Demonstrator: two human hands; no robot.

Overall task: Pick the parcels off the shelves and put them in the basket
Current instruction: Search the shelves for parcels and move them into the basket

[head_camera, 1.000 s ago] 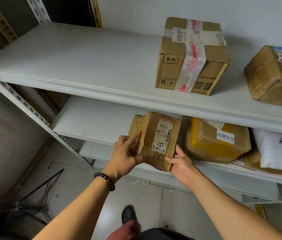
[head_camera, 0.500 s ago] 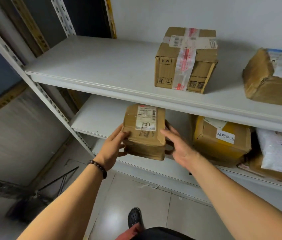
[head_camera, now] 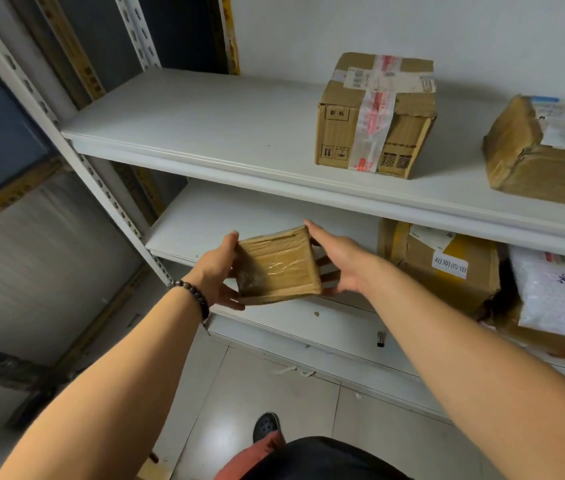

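Observation:
A small brown taped parcel (head_camera: 279, 266) is held in the air in front of the lower shelf (head_camera: 205, 220), its plain taped face toward me. My left hand (head_camera: 218, 271) grips its left side and my right hand (head_camera: 340, 263) grips its right side. On the upper shelf (head_camera: 205, 133) stand a cardboard box with red-and-white tape (head_camera: 374, 116) and a brown taped parcel (head_camera: 544, 150) at the right. The lower shelf holds a yellow-taped box (head_camera: 444, 268) and a white bubble-wrap bag (head_camera: 558, 292). No basket is in view.
A perforated white shelf post (head_camera: 76, 161) slants down at the left. Below are a tiled floor (head_camera: 291, 403), my dark shoe (head_camera: 266, 426) and a small dark object (head_camera: 381, 338) on the bottom shelf ledge. A grey wall panel lies to the left.
Both hands have pulled the small parcel out from the lower shelf and turned it, so its label no longer faces me. The view has shifted left and down.

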